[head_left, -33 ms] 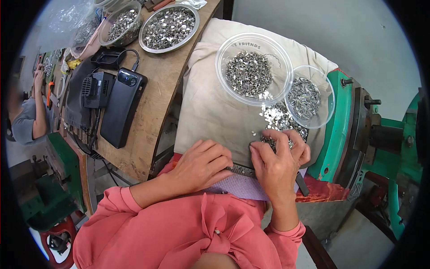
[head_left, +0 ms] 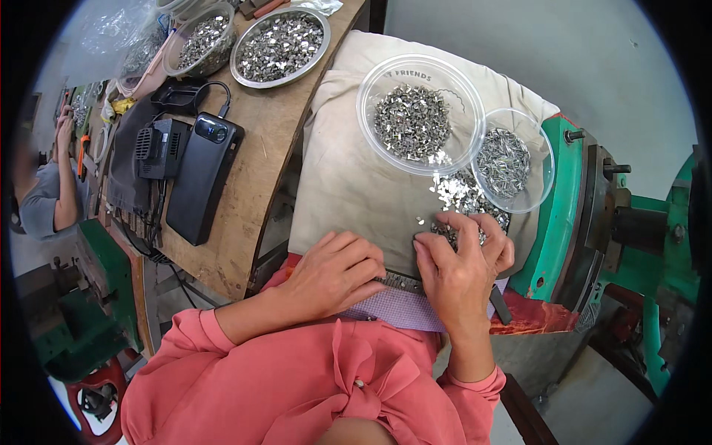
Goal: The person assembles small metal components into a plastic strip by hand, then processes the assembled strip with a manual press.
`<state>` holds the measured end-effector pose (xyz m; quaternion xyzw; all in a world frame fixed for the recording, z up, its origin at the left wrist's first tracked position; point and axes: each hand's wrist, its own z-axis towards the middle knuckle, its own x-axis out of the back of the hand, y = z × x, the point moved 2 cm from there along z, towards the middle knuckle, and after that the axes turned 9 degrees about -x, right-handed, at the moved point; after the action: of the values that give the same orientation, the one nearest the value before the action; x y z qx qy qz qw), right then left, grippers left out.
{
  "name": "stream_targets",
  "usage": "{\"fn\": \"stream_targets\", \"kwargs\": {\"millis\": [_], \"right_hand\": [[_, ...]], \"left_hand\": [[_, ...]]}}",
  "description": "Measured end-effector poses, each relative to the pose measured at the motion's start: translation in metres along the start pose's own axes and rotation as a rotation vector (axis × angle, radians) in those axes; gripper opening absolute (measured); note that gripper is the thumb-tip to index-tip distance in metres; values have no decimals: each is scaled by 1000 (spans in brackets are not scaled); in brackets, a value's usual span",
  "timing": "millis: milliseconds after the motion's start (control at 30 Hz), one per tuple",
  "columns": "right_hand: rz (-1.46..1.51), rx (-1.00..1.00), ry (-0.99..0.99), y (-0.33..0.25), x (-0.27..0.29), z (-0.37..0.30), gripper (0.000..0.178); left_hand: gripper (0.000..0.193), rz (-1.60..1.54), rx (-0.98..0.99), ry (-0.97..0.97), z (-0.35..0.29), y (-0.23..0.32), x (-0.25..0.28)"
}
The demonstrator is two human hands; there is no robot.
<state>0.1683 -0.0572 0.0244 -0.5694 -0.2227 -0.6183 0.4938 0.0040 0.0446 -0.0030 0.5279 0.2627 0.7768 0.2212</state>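
My left hand [head_left: 335, 271] rests at the near edge of the cloth, its fingers bent together over the left end of a narrow dark metal strip [head_left: 404, 282]. The thumb is hidden underneath. My right hand [head_left: 466, 268] arches over a loose pile of small shiny metal pieces [head_left: 461, 194], thumb and forefinger apart, with some pieces showing between them. Beyond it stands a clear round tub [head_left: 368, 137] of small metal bits. A smaller clear tub [head_left: 547, 167], holding slender metal pins, touches its right side.
A beige cloth [head_left: 341, 200] covers the work surface, with green machinery [head_left: 556, 215] on its right. The wooden table [head_left: 256, 174] at left bears a black power bank [head_left: 205, 178], a metal bowl [head_left: 324, 55] and a plastic tub [head_left: 172, 59] of metal pieces. Another person [head_left: 52, 196] sits far left.
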Motion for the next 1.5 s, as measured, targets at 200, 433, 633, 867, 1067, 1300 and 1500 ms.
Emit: {"fn": "stream_targets", "kwargs": {"millis": [200,433,633,867,1067,1300,1500], "right_hand": [[15,32,-18,0,-2,-5,12],[161,-50,24,9,9,-21,14],[217,-105,-46,8,16,-49,14],[191,-101,-69,7,16,-56,13],[145,-54,-89,-1,10,-55,13],[155,-96,-33,11,14,-37,13],[56,-104,32,5,-3,-20,14]], "left_hand": [[22,-11,37,23,0,3,-1],[21,48,7,24,4,4,-3],[17,82,-19,29,3,7,1],[15,87,-71,31,12,11,-10],[14,121,-125,46,13,14,-12],[17,228,-199,29,9,15,-3],[24,179,-127,7,8,16,0]]}}
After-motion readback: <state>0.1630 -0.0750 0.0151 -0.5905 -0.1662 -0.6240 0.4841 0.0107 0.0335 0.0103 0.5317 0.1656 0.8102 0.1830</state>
